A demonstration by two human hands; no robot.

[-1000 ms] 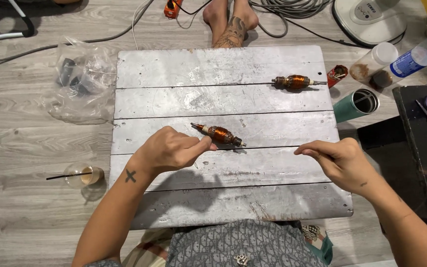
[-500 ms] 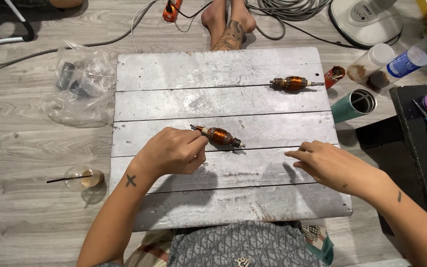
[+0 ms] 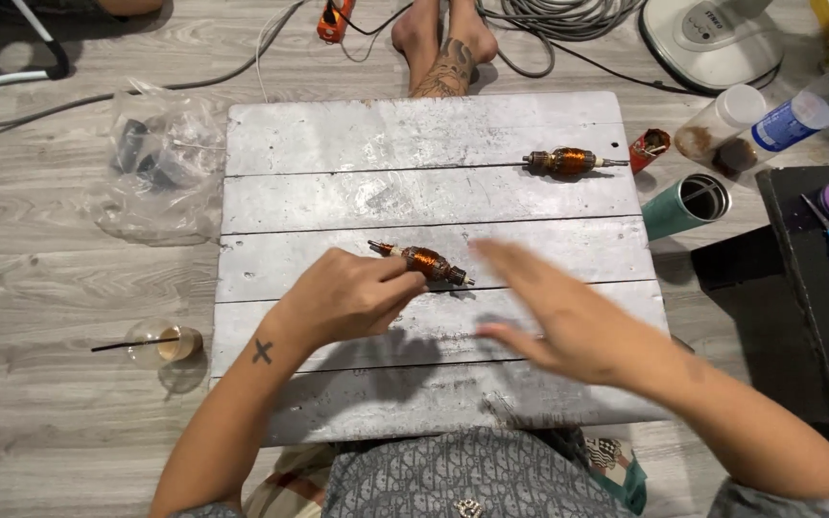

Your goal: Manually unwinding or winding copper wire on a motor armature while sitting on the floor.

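Copper-wound, the small motor armature with a thin steel shaft is seen lying tilted on the third plank of the low silver-painted wooden table, near its middle. The left hand is curled loosely, and its fingertips are pressed against the near end of this armature; a full grip around it cannot be made out. The right hand is blurred, spread flat with fingers apart above the table just right of the armature, and nothing is held in it. A second copper-wound armature is laid well apart near the far right edge. Beside the table, a teal metal cup, a clear plastic bag and a small glass jar with a stick are placed on the grey wooden floor.
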